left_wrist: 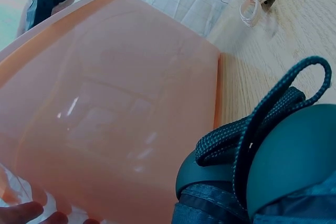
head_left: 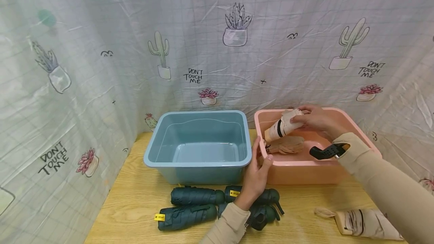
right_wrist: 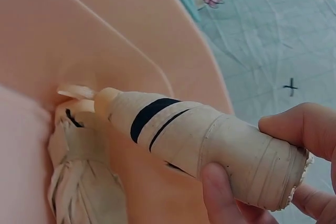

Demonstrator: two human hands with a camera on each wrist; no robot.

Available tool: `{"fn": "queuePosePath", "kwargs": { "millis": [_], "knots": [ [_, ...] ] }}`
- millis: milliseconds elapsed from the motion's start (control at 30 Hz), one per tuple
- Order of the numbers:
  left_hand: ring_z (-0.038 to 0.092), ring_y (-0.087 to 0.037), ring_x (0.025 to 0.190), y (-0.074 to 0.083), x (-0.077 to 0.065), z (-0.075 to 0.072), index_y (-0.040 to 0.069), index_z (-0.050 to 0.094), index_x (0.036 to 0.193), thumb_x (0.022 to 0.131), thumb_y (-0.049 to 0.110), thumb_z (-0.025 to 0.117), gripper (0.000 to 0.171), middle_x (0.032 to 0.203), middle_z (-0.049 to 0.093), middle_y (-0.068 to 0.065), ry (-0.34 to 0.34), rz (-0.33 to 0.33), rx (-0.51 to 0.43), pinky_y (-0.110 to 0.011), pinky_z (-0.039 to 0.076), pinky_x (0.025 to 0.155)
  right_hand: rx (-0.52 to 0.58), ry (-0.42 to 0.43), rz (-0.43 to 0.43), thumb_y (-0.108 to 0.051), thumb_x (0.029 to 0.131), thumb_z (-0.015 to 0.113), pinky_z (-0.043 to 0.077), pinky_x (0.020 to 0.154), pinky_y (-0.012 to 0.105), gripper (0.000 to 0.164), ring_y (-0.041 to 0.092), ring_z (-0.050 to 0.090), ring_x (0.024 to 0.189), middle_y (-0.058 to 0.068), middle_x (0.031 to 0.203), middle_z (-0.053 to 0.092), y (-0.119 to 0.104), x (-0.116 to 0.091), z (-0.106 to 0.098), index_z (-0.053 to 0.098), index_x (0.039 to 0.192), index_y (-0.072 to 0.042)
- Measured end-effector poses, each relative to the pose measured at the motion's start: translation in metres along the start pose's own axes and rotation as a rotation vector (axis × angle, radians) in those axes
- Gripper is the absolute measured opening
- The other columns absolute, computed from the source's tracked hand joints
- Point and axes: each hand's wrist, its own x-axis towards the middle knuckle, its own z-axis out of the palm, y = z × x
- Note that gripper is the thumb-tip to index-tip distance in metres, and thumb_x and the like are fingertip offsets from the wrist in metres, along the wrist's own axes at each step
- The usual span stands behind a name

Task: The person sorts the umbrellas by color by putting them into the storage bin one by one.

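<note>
In my right hand point(head_left: 313, 119) is a folded beige umbrella point(right_wrist: 210, 148) with black stripes, gripped by one end. It is tilted inside the pink bin point(head_left: 305, 163), its handle end pointing down toward the bin's left wall. A second beige umbrella point(head_left: 288, 145) lies in the bin below it. My left hand point(head_left: 255, 178) rests against the bin's front left corner, fingers extended along the side and thumb at the front rim. Under that wrist lie dark teal folded umbrellas point(head_left: 190, 215), whose rounded handle point(left_wrist: 299, 156) and cord loop show large in the left wrist view.
A blue bin point(head_left: 203, 165) stands just left of the pink one. Another beige umbrella point(head_left: 367, 223) with a cord loop lies on the wooden table point(head_left: 132, 199) at the front right, partly behind the right sleeve. A printed cactus curtain point(head_left: 210, 40) hangs behind the bins.
</note>
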Motion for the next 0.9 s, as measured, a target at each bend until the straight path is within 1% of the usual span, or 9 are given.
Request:
{"fn": "queuePosePath", "kwargs": {
  "millis": [133, 233, 333, 500, 633, 733, 800, 900],
  "knots": [
    [0.046, -0.017, 0.143, 0.0, 0.0, 0.0, 0.048, 0.021, 0.16, 0.103, 0.047, 0.053, 0.065, 0.161, 0.038, 0.005, 0.001, -0.004, -0.005, -0.051, 0.039, 0.116, 0.001, -0.014, 0.003, -0.025, 0.1, 0.064, 0.055, 0.099, 0.042, 0.072, 0.025, 0.06, 0.113, 0.023, 0.142, 0.043, -0.002, 0.006, 0.008, 0.027, 0.154, 0.006],
    [0.046, -0.018, 0.143, 0.001, -0.001, 0.0, 0.048, 0.021, 0.16, 0.103, 0.048, 0.053, 0.065, 0.161, 0.037, 0.005, 0.001, -0.003, -0.014, -0.051, 0.039, 0.116, 0.014, -0.038, 0.017, -0.025, 0.101, 0.063, 0.053, 0.102, 0.045, 0.075, 0.033, 0.056, 0.122, 0.026, 0.148, 0.039, -0.003, 0.01, 0.012, 0.023, 0.157, 0.005],
    [0.045, -0.019, 0.143, 0.001, -0.001, 0.0, 0.048, 0.022, 0.16, 0.103, 0.047, 0.053, 0.065, 0.162, 0.036, 0.005, 0.0, -0.002, -0.022, -0.052, 0.039, 0.116, 0.026, -0.057, 0.028, -0.025, 0.102, 0.062, 0.05, 0.106, 0.048, 0.076, 0.034, 0.055, 0.125, 0.027, 0.151, 0.038, -0.002, 0.012, 0.013, 0.02, 0.159, 0.004],
    [0.047, -0.017, 0.141, 0.001, -0.001, 0.002, 0.051, 0.022, 0.159, 0.103, 0.047, 0.053, 0.064, 0.16, 0.038, 0.006, 0.001, -0.01, -0.021, -0.049, 0.04, 0.114, 0.061, -0.107, 0.03, -0.021, 0.105, 0.055, 0.046, 0.11, 0.054, 0.066, 0.035, 0.055, 0.125, 0.027, 0.15, 0.036, 0.007, 0.017, 0.01, 0.024, 0.156, 0.006],
    [0.048, -0.017, 0.14, 0.0, -0.002, 0.003, 0.052, 0.022, 0.158, 0.103, 0.046, 0.054, 0.064, 0.16, 0.039, 0.006, 0.003, -0.016, -0.023, -0.047, 0.042, 0.113, 0.052, -0.16, 0.04, -0.016, 0.106, 0.049, 0.04, 0.113, 0.058, 0.069, 0.043, 0.044, 0.136, 0.034, 0.16, 0.019, 0.014, 0.017, 0.005, 0.012, 0.159, 0.009],
    [0.047, -0.017, 0.141, 0.0, -0.002, 0.003, 0.051, 0.021, 0.158, 0.104, 0.045, 0.054, 0.064, 0.161, 0.038, 0.006, 0.0, -0.014, -0.032, -0.047, 0.042, 0.114, 0.02, -0.171, 0.044, -0.016, 0.106, 0.049, 0.04, 0.113, 0.059, 0.073, 0.047, 0.037, 0.141, 0.036, 0.162, 0.012, 0.018, 0.017, 0.003, 0.007, 0.159, 0.01],
    [0.047, -0.017, 0.142, 0.0, -0.001, 0.003, 0.051, 0.021, 0.159, 0.104, 0.044, 0.053, 0.064, 0.161, 0.037, 0.006, -0.006, -0.011, -0.04, -0.047, 0.042, 0.114, 0.018, -0.173, 0.045, -0.014, 0.106, 0.047, 0.04, 0.113, 0.059, 0.07, 0.051, 0.033, 0.143, 0.037, 0.161, 0.012, 0.02, 0.015, 0.001, 0.008, 0.159, 0.011],
    [0.046, -0.018, 0.143, 0.0, -0.001, 0.002, 0.049, 0.021, 0.159, 0.104, 0.045, 0.053, 0.064, 0.162, 0.035, 0.005, -0.01, -0.005, -0.04, -0.048, 0.042, 0.114, 0.041, -0.178, 0.061, -0.013, 0.108, 0.044, 0.035, 0.115, 0.06, 0.07, 0.057, 0.022, 0.147, 0.039, 0.162, 0.006, 0.023, 0.011, -0.003, 0.003, 0.158, 0.014]
  ]
}}
